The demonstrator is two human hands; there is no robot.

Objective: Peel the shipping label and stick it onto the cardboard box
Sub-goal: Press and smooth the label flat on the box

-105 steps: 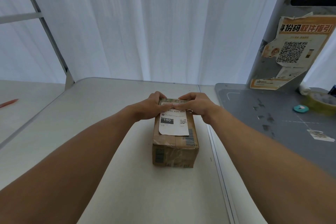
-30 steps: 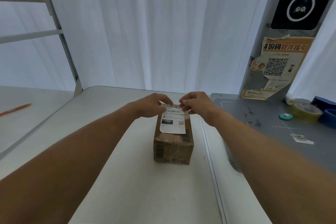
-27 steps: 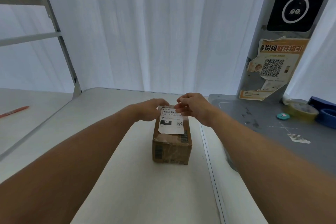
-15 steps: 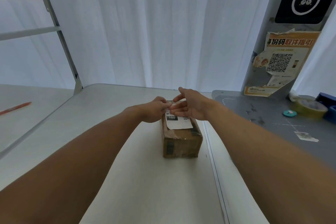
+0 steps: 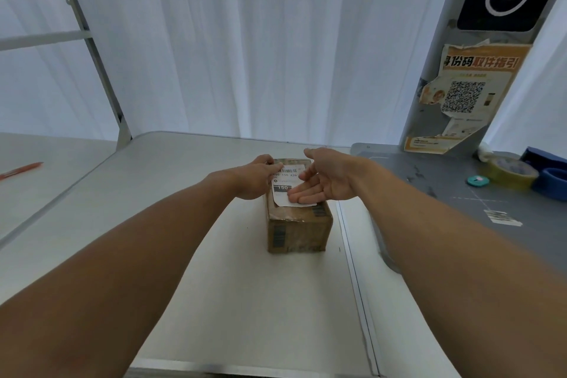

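Cardboard box [image 5: 299, 225] sits centre frame on the white tabletop [image 5: 233, 301], long axis running away from the camera, right side just beside the tabletop's right edge. Shipping label [image 5: 287, 182] lies flat on the box top, covering the far part; barcode at its far end, black block w/ "150" near the left edge. Left hand [image 5: 256, 176] comes in from lower left, loosely curled, fingertips [image 5: 276, 166] pressed on the label's far-left corner; not gripping anything. Right hand [image 5: 326, 179] comes in from lower right, spread flat & open, palm tilted toward the camera, fingers [image 5: 299, 193] laid across the label's near-right part, touching it; nothing held. Label's near edge sits roughly mid box top; brown tape & dark print show on the bare near portion. Right of frame: grey mat [image 5: 445, 193] w/ a yellowish tape roll [image 5: 511, 173], a blue roll [image 5: 552, 182] touching it, and a small teal disc [image 5: 477, 181] just left of them. Upper right: torn orange QR poster [image 5: 466, 95] on a pillar. Far left: red pen [image 5: 21, 169] on a second surface.
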